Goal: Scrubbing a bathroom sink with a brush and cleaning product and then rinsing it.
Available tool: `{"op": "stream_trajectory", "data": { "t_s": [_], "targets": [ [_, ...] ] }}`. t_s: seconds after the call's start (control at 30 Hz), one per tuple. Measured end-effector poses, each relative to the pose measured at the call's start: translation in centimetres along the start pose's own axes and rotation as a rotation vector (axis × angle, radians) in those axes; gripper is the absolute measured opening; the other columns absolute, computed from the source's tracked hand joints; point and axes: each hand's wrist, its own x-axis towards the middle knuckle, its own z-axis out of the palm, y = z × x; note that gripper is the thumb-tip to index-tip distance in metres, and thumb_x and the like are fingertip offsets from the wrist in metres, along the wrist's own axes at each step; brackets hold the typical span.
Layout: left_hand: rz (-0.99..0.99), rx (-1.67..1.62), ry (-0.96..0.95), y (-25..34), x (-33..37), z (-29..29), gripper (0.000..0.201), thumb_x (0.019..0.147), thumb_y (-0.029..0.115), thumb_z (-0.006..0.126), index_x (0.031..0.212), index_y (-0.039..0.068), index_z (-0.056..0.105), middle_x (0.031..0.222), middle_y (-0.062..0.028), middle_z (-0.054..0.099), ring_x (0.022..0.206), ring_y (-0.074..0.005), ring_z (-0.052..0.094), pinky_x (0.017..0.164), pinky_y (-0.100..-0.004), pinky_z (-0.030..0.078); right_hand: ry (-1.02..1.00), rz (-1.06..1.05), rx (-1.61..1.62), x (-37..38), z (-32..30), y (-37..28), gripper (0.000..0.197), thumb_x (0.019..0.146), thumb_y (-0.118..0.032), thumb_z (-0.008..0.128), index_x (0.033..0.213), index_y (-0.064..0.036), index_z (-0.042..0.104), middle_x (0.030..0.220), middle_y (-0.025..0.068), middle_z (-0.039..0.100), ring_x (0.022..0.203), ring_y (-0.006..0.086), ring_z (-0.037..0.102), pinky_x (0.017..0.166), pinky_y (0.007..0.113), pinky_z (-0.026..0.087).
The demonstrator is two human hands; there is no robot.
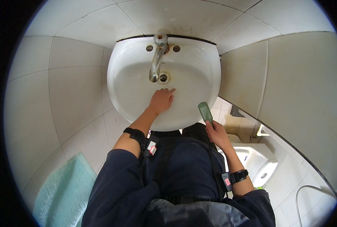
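My right hand (216, 134) grips green bottle (205, 111) by near end, at sink's (208, 77) front-right edge; slack grip could drop it. My left hand (161, 100) above basin, palm hidden: can't tell if holding anything.

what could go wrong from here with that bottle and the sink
The right hand grips the green bottle by one end, near the sink's front rim, so it might slip or knock against that rim. The left hand, just in front of the faucet, could bump the spout if raised.
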Motion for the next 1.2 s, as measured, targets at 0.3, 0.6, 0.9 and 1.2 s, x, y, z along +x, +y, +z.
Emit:
{"op": "stream_trajectory", "data": {
  "t_s": [0.3,0.6,0.9,1.2],
  "targets": [
    [-0.151,0.436,-0.061,0.4,1.3,-2.0,0.047,0.093,0.032,0.041,0.137,0.015,0.039,0.106,-0.0139,0.055,0.101,-0.0273,0.049,0.087,-0.0402,0.037,0.025,0.068,0.051,-0.4,-0.8,0.1,0.040,0.093,-0.036,0.050,0.085,0.0020,0.058,0.065,0.0083,0.056,0.058,0.0157,0.052,0.056,0.032,0.042],
    [-0.301,0.476,0.027,-0.9,0.5,-2.0,0.044,0.093,0.032,0.041,0.134,0.017,0.044,0.107,-0.0125,0.053,0.102,-0.0258,0.048,0.088,-0.0385,0.036,0.013,0.006,0.050,-0.4,-0.6,-0.3,0.041,0.093,-0.036,0.048,0.088,0.0033,0.057,0.067,0.0118,0.058,0.061,0.0213,0.055,0.060,0.034,0.043],
    [-0.158,0.537,-0.018,0.2,1.7,-1.7,0.047,0.094,0.037,0.036,0.136,0.015,0.043,0.112,-0.0107,0.052,0.109,-0.0239,0.045,0.093,-0.0369,0.032,0.010,0.053,0.082,-0.3,-0.5,0.5,0.042,0.093,-0.038,0.049,0.084,0.0021,0.057,0.064,0.0083,0.056,0.057,0.0166,0.052,0.055,0.032,0.042],
    [-0.305,0.498,-0.028,0.8,0.7,-1.4,0.050,0.092,0.037,0.041,0.129,0.005,0.047,0.110,-0.0103,0.052,0.104,-0.0240,0.046,0.089,-0.0368,0.034,0.035,0.033,0.088,-0.2,-0.6,0.5,0.042,0.092,-0.038,0.049,0.082,0.0023,0.057,0.063,0.0100,0.056,0.058,0.0184,0.053,0.056,0.033,0.042]
  ]
}}
